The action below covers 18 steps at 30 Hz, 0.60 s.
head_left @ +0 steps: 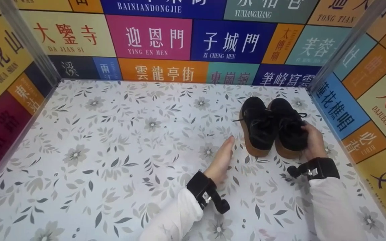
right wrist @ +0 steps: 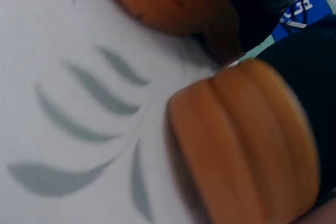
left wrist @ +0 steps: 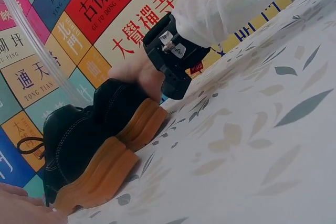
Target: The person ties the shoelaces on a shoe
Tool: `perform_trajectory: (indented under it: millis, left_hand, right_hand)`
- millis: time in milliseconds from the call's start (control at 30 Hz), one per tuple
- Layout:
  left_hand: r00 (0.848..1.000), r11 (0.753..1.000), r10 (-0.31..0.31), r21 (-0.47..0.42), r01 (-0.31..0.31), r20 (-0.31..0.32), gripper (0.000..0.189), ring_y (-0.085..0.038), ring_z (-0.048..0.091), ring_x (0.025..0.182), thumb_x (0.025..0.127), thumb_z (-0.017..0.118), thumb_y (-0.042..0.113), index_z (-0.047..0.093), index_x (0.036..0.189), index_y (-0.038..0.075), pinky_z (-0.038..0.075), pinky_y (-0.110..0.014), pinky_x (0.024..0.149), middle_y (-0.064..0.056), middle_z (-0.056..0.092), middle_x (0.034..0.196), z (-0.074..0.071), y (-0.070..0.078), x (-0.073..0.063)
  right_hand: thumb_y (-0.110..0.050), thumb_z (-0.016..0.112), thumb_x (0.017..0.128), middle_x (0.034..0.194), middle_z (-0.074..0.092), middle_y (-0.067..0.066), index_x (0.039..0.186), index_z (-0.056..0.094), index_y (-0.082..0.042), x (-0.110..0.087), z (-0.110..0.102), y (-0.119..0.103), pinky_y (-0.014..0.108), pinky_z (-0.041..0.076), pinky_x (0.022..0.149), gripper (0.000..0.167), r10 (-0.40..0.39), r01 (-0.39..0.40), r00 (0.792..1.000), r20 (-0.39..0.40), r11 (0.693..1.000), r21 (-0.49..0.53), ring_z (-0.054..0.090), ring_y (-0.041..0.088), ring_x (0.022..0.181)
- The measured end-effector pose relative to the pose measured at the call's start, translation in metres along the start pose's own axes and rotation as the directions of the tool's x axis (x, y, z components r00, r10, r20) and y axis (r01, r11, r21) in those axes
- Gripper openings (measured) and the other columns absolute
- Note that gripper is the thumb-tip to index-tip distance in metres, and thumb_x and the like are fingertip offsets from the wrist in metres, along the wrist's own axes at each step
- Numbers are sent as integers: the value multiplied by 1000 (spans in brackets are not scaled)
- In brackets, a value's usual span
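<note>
A pair of black lace-up shoes with tan soles stands side by side, toes toward the back wall. At the outer heel side of the right shoe point(head_left: 292, 134), my right hand point(head_left: 314, 142) grips it, a fingertip over the collar; the shoe hides its other fingers. The left shoe point(head_left: 260, 129) has a loose lace sticking out. Just left of it my left hand point(head_left: 221, 162) hovers with straight fingers, holding nothing. In the left wrist view the shoes' tan soles point(left wrist: 102, 174) rest on the surface. The right wrist view shows a heel point(right wrist: 241, 145) up close.
The shoes stand on a white floral-patterned tabletop point(head_left: 112, 134). Panels with coloured blocks of lettering form the back wall point(head_left: 149, 36), left wall point(head_left: 5, 67) and right wall point(head_left: 374, 83). Clear corner posts point(head_left: 32, 43) stand where the walls meet. The right wall is close to my right hand.
</note>
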<state>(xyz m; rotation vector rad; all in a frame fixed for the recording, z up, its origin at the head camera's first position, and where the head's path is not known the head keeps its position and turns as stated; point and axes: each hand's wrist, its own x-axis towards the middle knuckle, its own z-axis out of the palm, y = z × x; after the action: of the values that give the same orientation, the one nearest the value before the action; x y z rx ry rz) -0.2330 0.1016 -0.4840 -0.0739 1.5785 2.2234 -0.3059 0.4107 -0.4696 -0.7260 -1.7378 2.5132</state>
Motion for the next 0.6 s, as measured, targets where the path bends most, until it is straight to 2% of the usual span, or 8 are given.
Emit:
perform_trajectory:
  millis: [100, 167, 200, 267, 433, 467, 533, 600]
  left_hand:
    - [1000, 996, 25, 82, -24, -18, 70, -29, 16, 157, 107, 30, 52, 18, 162, 10, 13, -44, 129, -7, 14, 171, -19, 13, 2]
    - [998, 989, 47, 138, -42, -30, 70, -27, 14, 158, 107, 28, 52, 17, 162, 10, 11, -43, 129, -7, 13, 171, -33, 24, 4]
    - [998, 983, 55, 176, -47, -37, 71, -26, 13, 158, 106, 27, 54, 17, 162, 11, 10, -43, 129, -6, 13, 171, -41, 30, 5]
    - [995, 965, 86, 252, -70, -51, 70, -25, 13, 158, 107, 26, 54, 17, 162, 12, 10, -43, 129, -6, 14, 171, -56, 43, 7]
    - [983, 888, 168, 445, -117, -77, 70, -22, 13, 158, 107, 26, 53, 17, 162, 10, 10, -40, 129, -6, 16, 170, -88, 76, 15]
    - [982, 875, 172, 470, -117, -77, 70, -23, 14, 158, 107, 26, 53, 16, 162, 11, 12, -40, 129, -6, 16, 171, -93, 81, 16]
    - [977, 830, 197, 544, -124, -77, 71, -24, 15, 158, 107, 28, 53, 15, 162, 11, 14, -40, 129, -7, 15, 171, -103, 91, 19]
    - [970, 767, 234, 626, -141, -69, 71, -25, 14, 158, 107, 30, 52, 14, 163, 11, 13, -41, 129, -9, 14, 171, -111, 99, 21]
  right_hand:
    - [-17, 42, 104, 171, 6, -10, 163, 14, -19, -3, 11, -12, 18, 21, 122, 65, -49, 41, 998, -37, 982, -183, 12, 6, 154]
    - [-21, 40, 104, 171, 6, -4, 163, 13, -16, -7, 20, -20, 25, 17, 126, 65, -102, 78, 993, -58, 942, -326, 11, 14, 157]
    - [-24, 39, 104, 171, 6, -1, 162, 12, -14, -9, 25, -24, 28, 13, 127, 65, -138, 102, 988, -62, 909, -403, 10, 17, 157]
    - [-28, 37, 105, 171, 8, 4, 162, 13, -12, -14, 37, -31, 31, 17, 128, 65, -191, 145, 980, -46, 860, -489, 15, 21, 157]
    - [-35, 35, 107, 170, 15, 8, 162, 14, -11, -27, 73, -40, 37, 18, 128, 64, -302, 251, 952, 38, 707, -661, 18, 24, 156]
    - [-36, 34, 107, 170, 17, 8, 162, 16, -12, -30, 81, -41, 38, 20, 128, 63, -325, 274, 944, 62, 665, -695, 20, 25, 156]
    - [-37, 34, 106, 168, 22, 9, 162, 18, -12, -35, 98, -41, 41, 23, 127, 63, -363, 317, 926, 107, 591, -742, 26, 28, 154]
    - [-37, 36, 106, 166, 28, 12, 161, 21, -11, -38, 114, -40, 45, 27, 125, 63, -400, 373, 901, 166, 520, -768, 31, 31, 152]
